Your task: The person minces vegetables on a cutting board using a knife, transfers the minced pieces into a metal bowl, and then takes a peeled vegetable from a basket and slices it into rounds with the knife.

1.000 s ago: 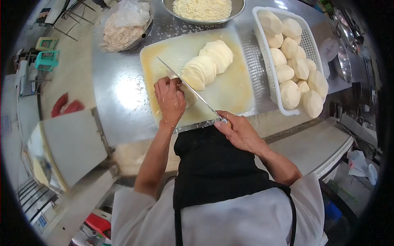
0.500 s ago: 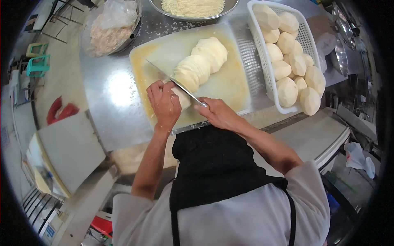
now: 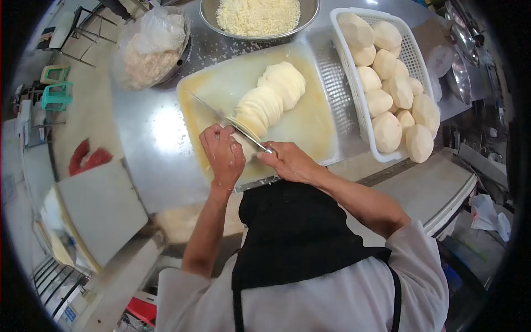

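Note:
My left hand (image 3: 225,157) has its fingers bent over the uncut end of a peeled potato (image 3: 241,145), pressing it on the cutting board (image 3: 207,80). My right hand (image 3: 293,161) is closed round the handle of a kitchen knife (image 3: 250,137). The blade slants across the potato, right beside my left fingertips, with its tip pointing to the upper left. Beyond the blade, a row of thin potato slices (image 3: 265,105) leans and overlaps toward the far right of the board. My left hand partly hides the uncut piece.
A white plastic basket (image 3: 362,119) of peeled potatoes stands to the right. At the back is a metal bowl (image 3: 260,36) of finely chopped pale food. A plastic-covered container (image 3: 149,58) sits at the back left. Pale crumbs lie scattered on the metal table (image 3: 141,149).
The view has shifted slightly, so the table sits a little lower. A slice now stands apart at the knife blade. Both hands keep their holds.

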`<state>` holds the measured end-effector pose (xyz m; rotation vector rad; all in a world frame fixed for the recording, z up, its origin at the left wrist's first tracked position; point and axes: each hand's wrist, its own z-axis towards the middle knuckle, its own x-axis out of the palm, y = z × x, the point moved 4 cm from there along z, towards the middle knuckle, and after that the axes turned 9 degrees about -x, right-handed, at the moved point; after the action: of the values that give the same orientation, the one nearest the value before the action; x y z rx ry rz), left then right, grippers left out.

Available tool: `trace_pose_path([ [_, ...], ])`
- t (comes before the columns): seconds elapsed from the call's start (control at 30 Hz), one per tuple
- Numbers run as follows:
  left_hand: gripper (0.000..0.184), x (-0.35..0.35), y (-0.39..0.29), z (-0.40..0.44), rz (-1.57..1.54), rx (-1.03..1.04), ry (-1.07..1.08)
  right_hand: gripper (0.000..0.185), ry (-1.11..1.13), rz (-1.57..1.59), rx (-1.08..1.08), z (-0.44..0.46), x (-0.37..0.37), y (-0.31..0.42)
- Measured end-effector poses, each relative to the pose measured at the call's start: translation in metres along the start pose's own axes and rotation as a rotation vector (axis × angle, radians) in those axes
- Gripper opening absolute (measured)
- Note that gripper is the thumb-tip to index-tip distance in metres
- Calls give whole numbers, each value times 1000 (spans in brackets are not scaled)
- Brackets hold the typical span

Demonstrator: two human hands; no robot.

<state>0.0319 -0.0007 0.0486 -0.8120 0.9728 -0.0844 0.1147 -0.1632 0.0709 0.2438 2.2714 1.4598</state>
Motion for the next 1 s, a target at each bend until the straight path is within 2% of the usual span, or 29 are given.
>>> trace_pose_path([
  [0.1,23,1,2,0,25,-4,10,51,57,-27,-13,-27,-16,21],
  [0.2,23,-1,-2,1,5,-14,20,52,47,49,89,-61,-31,47],
  [0.4,24,-1,-1,-2,-8,-5,-5,49,91,4,36,0,1,-2],
  [0.6,26,1,-1,-1,2,-12,-12,45,56,66,77,-56,-31,44],
  [0.7,26,1,1,-1,9,-38,4,45,51,80,39,-51,-26,33],
  [0.8,25,-1,-2,-2,-13,-14,-5,48,78,55,-19,-4,-2,-3],
  [1.0,23,-1,0,-2,-6,-44,-8,48,40,49,14,-48,-25,34],
])
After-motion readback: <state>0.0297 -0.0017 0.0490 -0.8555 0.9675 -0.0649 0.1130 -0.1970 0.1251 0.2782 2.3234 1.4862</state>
